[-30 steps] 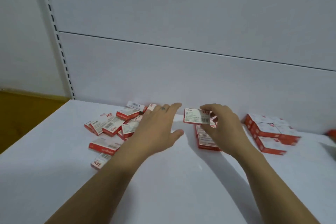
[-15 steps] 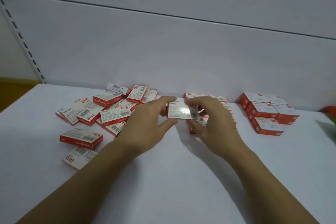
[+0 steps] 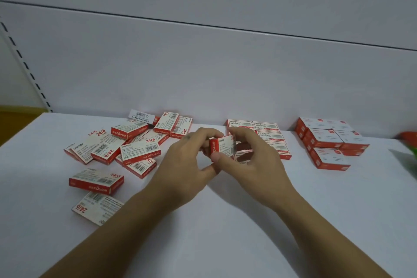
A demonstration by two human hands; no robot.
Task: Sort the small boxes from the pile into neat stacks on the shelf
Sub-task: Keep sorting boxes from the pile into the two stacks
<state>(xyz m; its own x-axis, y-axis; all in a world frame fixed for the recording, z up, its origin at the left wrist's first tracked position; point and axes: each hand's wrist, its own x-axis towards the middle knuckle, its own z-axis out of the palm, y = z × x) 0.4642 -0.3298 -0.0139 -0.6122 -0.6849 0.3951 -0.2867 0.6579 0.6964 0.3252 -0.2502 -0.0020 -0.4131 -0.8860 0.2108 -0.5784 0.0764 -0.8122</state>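
Head view: one camera looks down over both forearms onto a white shelf (image 3: 225,228).
Box: a small red and white box (image 3: 222,146) is held just above the shelf between the two hands, tilted, with its red end to the left and its printed white face toward the camera.
Left hand: the left hand (image 3: 184,162) comes in from the lower left; its fingers (image 3: 203,133) curl over the top left of the box and the thumb lies below it, pinching the box.
Right hand: the right hand (image 3: 256,160) comes in from the lower right; its fingers (image 3: 244,136) curl round the far right side and the thumb tip presses the near lower corner, so it pinches the box too.
Pile: a loose pile (image 3: 135,142) of like boxes lies left of the hands near the back panel (image 3: 203,74), overlapping at many angles.
Strays: two boxes (image 3: 97,180) lie apart in front of the pile, one nearer the camera than the other.
Middle stack: flat boxes in neat rows (image 3: 267,134) sit behind the right hand, partly hidden by it.
Right stack: a tidy block of boxes (image 3: 327,142) stands well to the right, against the back panel.
Left edge: a slotted upright (image 3: 24,67) runs up beside the panel.
Right edge: something green and orange (image 3: 409,144), too blurred to identify.
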